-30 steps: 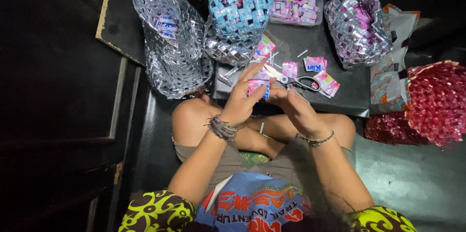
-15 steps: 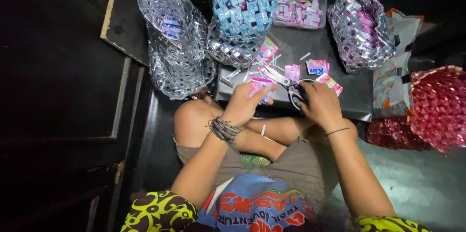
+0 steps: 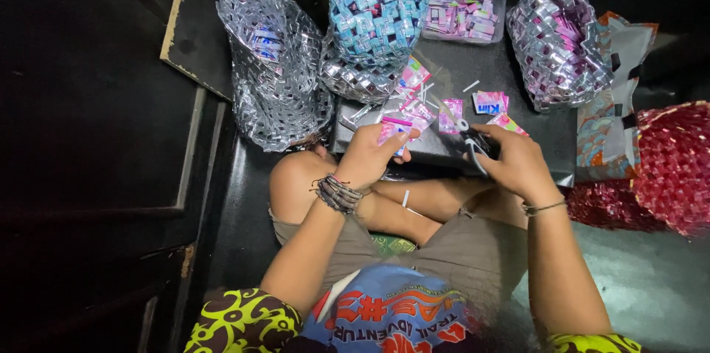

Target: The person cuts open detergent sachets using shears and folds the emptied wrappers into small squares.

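My left hand (image 3: 371, 155) pinches a folded pink and white wrapper strip (image 3: 394, 128) above my knee. To its right, my right hand (image 3: 512, 161) grips a pair of scissors (image 3: 466, 133) by the handles, blades pointing up and left over a dark low board (image 3: 444, 72). Several pink wrapper pieces (image 3: 488, 102) lie on that board just beyond both hands. A beaded bracelet circles my left wrist and a thin band my right. I sit cross-legged on the floor.
A silver woven basket (image 3: 275, 79) stands at the left, a blue woven bag (image 3: 377, 5) behind the board, another silver woven bag (image 3: 560, 44) at the right. A clear tub of wrappers (image 3: 464, 14) sits at the back. A red woven basket (image 3: 671, 167) lies far right.
My right hand has moved right, away from the left hand, and taken hold of the scissors. The left hand keeps the wrapper strip.
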